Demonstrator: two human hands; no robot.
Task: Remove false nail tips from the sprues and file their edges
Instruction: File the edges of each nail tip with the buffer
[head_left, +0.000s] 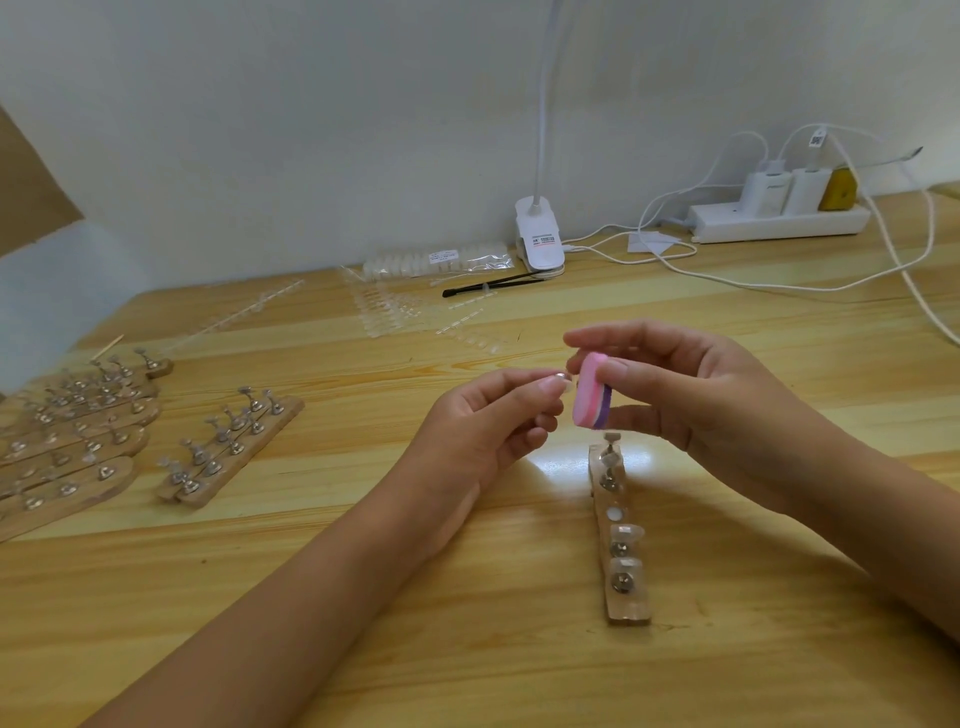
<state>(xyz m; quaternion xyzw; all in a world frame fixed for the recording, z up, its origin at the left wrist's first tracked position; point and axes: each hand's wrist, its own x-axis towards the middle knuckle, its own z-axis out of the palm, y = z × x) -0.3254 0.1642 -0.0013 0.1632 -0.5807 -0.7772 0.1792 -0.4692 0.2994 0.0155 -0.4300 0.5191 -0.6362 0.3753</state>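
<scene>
My left hand (493, 421) pinches a small clear false nail tip (563, 381) between thumb and forefinger. My right hand (691, 395) grips a pink and purple buffer block (592, 399) upright, with its pink face against the tip. Both hands hover above the far end of a wooden holder strip (621, 535) with metal stands, which lies on the table below them. Clear sprues of nail tips (415, 317) lie spread on the table farther back.
Several more wooden holder strips (78, 441) lie at the left, two of them (234, 447) nearer the middle. A bag of nail tips (441, 260), a black brush (483, 286), a white clip lamp (540, 241) and a power strip (779, 218) with cables stand along the wall.
</scene>
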